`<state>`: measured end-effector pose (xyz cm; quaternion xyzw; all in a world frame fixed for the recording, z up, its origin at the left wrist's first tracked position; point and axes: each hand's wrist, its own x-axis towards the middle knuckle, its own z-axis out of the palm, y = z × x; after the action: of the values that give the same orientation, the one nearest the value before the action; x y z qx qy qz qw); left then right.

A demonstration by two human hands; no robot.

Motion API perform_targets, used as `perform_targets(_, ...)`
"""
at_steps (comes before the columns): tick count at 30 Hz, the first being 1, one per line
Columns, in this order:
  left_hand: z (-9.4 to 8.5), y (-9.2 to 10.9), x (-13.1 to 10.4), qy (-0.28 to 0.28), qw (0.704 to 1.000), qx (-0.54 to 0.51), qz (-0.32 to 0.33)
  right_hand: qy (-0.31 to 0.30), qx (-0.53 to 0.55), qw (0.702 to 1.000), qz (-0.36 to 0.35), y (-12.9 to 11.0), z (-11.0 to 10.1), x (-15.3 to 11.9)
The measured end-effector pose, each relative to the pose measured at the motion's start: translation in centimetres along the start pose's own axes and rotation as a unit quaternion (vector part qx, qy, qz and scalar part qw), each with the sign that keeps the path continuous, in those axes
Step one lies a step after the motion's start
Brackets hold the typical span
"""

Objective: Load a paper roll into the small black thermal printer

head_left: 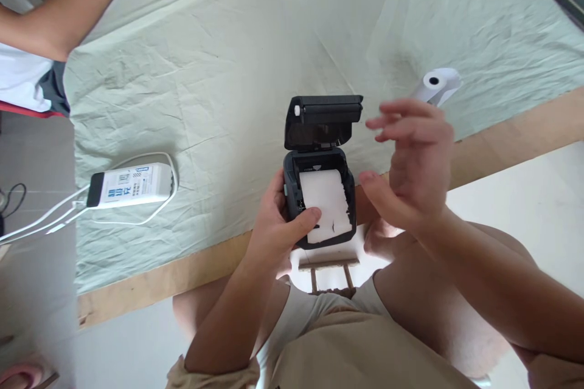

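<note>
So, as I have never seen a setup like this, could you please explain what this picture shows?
There is no machine arm here: a person works bare-handed, and a camera worn on their head looks forward and down. Their left hand holds a small dark device with its lid open and white paper inside; the thumb rests on that paper. Their right hand is raised beside it, open and empty. On the pale green cloth lie a white roll and a white power strip with cables. Another person's arm shows at upper left.
</note>
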<state>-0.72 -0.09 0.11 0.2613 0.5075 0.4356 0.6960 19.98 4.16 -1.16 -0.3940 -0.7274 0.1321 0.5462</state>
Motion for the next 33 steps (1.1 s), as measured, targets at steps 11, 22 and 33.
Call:
perform_targets(11,0.0,-0.1,-0.1,0.003,1.0,-0.007,-0.005,-0.133,0.043,0.99,0.002,0.73,0.19,-0.46)
perform_targets(22,0.04,-0.21,0.15,-0.05,0.996,-0.061,0.041,-0.285,0.139,0.94,0.13,1.12,-0.44,-0.01)
perform_targets(33,0.44,-0.06,-0.08,-0.025,0.998,-0.059,0.029,-0.271,0.181,0.938,0.114,1.32,-0.18,-0.22)
